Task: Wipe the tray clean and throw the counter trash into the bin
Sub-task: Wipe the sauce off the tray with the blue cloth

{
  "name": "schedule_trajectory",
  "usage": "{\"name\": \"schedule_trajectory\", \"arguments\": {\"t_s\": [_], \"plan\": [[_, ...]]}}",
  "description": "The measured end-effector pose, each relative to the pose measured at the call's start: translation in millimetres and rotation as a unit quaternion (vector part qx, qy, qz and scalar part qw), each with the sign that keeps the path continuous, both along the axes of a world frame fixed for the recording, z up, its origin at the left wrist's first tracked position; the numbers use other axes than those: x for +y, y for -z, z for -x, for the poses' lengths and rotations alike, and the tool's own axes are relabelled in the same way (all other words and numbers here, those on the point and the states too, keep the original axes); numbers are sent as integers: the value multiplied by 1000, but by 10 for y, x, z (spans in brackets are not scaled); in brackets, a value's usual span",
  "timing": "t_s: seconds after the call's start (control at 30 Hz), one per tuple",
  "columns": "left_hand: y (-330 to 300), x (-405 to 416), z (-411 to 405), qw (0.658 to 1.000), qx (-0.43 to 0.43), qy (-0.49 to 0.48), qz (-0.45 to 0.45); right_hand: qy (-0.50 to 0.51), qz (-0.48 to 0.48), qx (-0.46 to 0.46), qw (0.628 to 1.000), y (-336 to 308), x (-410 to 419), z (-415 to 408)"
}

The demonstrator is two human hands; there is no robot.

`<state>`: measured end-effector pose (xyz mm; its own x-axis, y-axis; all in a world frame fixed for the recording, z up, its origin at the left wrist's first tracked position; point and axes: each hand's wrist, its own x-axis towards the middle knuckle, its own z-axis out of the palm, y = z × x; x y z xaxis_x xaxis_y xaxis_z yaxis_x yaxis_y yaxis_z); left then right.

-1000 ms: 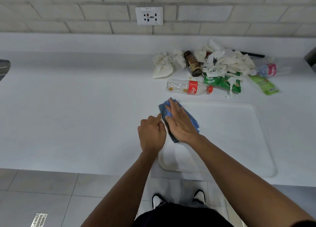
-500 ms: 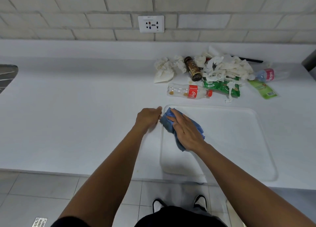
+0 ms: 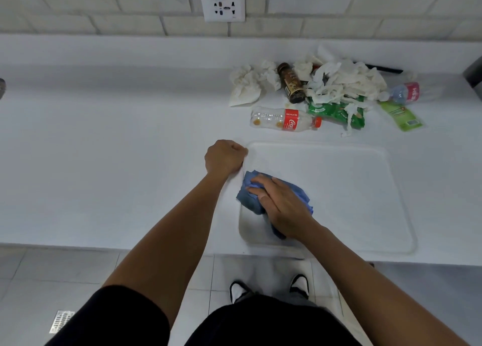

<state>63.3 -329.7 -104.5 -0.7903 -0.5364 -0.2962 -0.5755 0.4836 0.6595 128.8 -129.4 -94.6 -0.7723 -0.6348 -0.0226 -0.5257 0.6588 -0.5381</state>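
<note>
A white tray (image 3: 360, 189) lies on the white counter, near its front edge. My right hand (image 3: 283, 204) presses a crumpled blue cloth (image 3: 251, 197) flat onto the tray's left part. My left hand (image 3: 224, 157) is closed on the tray's far-left rim. Behind the tray lies the trash: a clear cola bottle with a red label (image 3: 284, 121), a brown bottle (image 3: 292, 86), crumpled white tissues (image 3: 344, 82), green wrappers (image 3: 336, 112) and a small bottle with a pink label (image 3: 407, 93).
A wall socket (image 3: 222, 6) sits on the brick wall behind the counter. A floor drain (image 3: 61, 321) is at lower left. My shoes (image 3: 268, 288) stand on the tiled floor below the counter's front edge. A dark object (image 3: 473, 71) shows at the right edge.
My right hand has slid the blue cloth from the tray's far-left corner back toward me. My left hand has moved forward to the tray's far-left rim.
</note>
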Motion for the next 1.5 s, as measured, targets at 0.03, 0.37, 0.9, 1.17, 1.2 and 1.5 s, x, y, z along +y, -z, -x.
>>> {"name": "schedule_trajectory", "arguments": {"t_s": [0.03, 0.37, 0.9, 1.17, 1.2, 1.5], "plan": [[7, 19, -7, 1000, 9, -3, 9, -35, 28, -27, 999, 96, -25, 43], [63, 172, -127, 994, 46, -29, 94, -131, 25, -34, 991, 57, 156, -229], [260, 439, -470, 962, 99, 39, 251, -97, -12, -95, 991, 71, 392, -247], [285, 433, -501, 963, 118, 25, 240, 21, -5, -89, 996, 66, 1470, -80], [290, 416, -514, 967, 121, 24, 223, 28, -22, -74, 997, 58, 1578, -57], [320, 434, -484, 973, 113, 15, 199, 2, -77, 42, 996, 220, 873, -18]]}}
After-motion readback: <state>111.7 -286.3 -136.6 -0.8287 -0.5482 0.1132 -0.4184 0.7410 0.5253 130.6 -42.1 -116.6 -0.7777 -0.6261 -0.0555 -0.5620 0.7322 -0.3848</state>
